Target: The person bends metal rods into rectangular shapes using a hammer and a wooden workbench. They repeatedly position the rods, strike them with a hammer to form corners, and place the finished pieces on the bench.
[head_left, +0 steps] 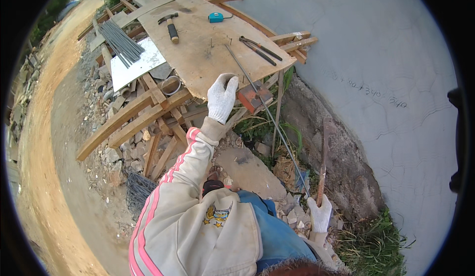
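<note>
My gloved left hand [221, 96] is closed beside the near edge of the plywood board [183, 53]; what it holds, if anything, is hidden. Low at the right, my gloved right hand [319, 214] grips a long rusty bar [323, 152], held upward. A thin steel rod [284, 145] runs diagonally from the board, over a reddish block [255, 98], down to beside my right hand; I cannot tell whether that hand holds it too. On the board lie a hammer [172, 28], a teal tape measure [215, 17] and black pincers [260, 50]. A few nails [211, 43] stand upright from it.
A bundle of steel rods [118, 41] rests on a white panel [131, 75]. Timber [123, 112], rubble and tangled wire [136, 194] surround the board's support. A dirt path [42, 152] runs at left; a grey wall [396, 63] rises at right above grass [371, 241].
</note>
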### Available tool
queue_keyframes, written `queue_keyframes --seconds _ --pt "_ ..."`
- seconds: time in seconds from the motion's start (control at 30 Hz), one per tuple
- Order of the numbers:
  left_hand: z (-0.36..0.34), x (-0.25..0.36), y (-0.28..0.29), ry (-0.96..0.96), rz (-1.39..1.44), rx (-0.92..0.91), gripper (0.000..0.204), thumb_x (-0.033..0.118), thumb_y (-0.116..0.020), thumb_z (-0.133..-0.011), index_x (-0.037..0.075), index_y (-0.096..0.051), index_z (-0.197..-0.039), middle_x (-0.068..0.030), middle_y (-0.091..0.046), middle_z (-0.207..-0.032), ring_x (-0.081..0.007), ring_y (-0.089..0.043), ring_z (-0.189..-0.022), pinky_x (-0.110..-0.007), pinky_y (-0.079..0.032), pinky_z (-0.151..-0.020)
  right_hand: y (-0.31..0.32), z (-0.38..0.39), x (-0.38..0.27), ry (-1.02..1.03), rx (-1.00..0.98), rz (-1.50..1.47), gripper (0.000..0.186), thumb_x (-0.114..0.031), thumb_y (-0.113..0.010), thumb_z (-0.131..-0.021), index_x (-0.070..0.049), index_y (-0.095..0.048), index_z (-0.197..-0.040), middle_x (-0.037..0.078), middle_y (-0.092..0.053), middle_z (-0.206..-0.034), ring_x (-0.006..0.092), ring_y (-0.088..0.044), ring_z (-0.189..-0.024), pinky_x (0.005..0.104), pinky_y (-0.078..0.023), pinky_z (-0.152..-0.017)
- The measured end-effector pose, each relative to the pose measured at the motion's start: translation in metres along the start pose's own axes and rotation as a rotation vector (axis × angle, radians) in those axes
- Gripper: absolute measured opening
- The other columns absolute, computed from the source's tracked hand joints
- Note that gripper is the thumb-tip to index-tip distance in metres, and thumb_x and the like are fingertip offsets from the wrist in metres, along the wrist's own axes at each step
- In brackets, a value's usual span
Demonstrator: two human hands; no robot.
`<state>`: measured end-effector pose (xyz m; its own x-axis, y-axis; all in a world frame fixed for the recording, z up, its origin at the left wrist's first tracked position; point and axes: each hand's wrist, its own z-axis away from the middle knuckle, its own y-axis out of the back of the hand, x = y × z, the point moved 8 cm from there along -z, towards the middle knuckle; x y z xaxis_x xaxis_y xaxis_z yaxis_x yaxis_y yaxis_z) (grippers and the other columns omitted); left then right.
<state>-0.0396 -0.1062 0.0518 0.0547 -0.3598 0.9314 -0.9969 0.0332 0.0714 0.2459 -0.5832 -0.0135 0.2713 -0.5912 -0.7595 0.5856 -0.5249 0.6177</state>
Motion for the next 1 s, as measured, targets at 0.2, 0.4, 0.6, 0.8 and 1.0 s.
queue_keyframes --seconds 0.2,0.4,0.6,0.8,1.0 --pt "-0.103 -0.042 -0.033 -0.233 -0.606 -0.165 0.049 0.045 -0.064 -0.103 0.007 -0.070 -0.134 -0.0176 -0.067 -0.139 -0.0400 -0.065 -0.126 -0.049 -0.052 -0.106 -0.031 -0.031 -0.047 0.097 -0.040 0.028 0.031 -0.019 -0.077 -0.089 -0.001 -0.052 -0.084 0.005 -0.042 -0.071 0.0157 -0.040 -0.068 0.0357 -0.039 -0.062" --pt "-0.128 -0.090 -0.066 -0.363 -0.939 -0.315 0.054 0.049 -0.067 -0.097 0.010 -0.068 -0.135 -0.0112 -0.066 -0.137 -0.0299 -0.056 -0.136 -0.051 -0.039 -0.111 -0.067 -0.057 -0.084 0.093 -0.072 -0.052 0.033 -0.021 -0.077 -0.091 -0.001 -0.053 -0.085 0.008 -0.043 -0.071 0.0186 -0.039 -0.068 0.0375 -0.040 -0.063" --pt "-0.130 -0.092 -0.065 -0.415 -0.894 -0.252 0.049 0.044 -0.070 -0.095 0.008 -0.069 -0.127 -0.0124 -0.067 -0.133 -0.0315 -0.058 -0.131 -0.050 -0.040 -0.110 -0.084 -0.074 -0.102 0.096 -0.055 -0.011 0.033 -0.021 -0.078 -0.091 -0.001 -0.053 -0.085 0.008 -0.042 -0.071 0.0193 -0.037 -0.068 0.0378 -0.040 -0.062" --pt "-0.129 -0.084 -0.064 -0.417 -0.931 -0.269 0.054 0.048 -0.067 -0.098 0.005 -0.068 -0.131 -0.0147 -0.067 -0.137 -0.0326 -0.057 -0.134 -0.050 -0.042 -0.109 -0.087 -0.074 -0.110 0.065 -0.044 -0.001 0.033 -0.021 -0.079 -0.090 0.000 -0.054 -0.086 0.009 -0.043 -0.072 0.0199 -0.038 -0.068 0.0379 -0.041 -0.063" --pt "-0.133 -0.086 -0.074 -0.431 -0.943 -0.355 0.056 0.048 -0.066 -0.099 0.004 -0.067 -0.133 -0.0151 -0.065 -0.140 -0.0339 -0.056 -0.135 -0.053 -0.040 -0.109 -0.093 -0.049 -0.128 0.205 0.044 0.165 0.033 -0.022 -0.079 -0.091 0.000 -0.055 -0.087 0.011 -0.043 -0.072 0.0225 -0.039 -0.067 0.0381 -0.042 -0.063"
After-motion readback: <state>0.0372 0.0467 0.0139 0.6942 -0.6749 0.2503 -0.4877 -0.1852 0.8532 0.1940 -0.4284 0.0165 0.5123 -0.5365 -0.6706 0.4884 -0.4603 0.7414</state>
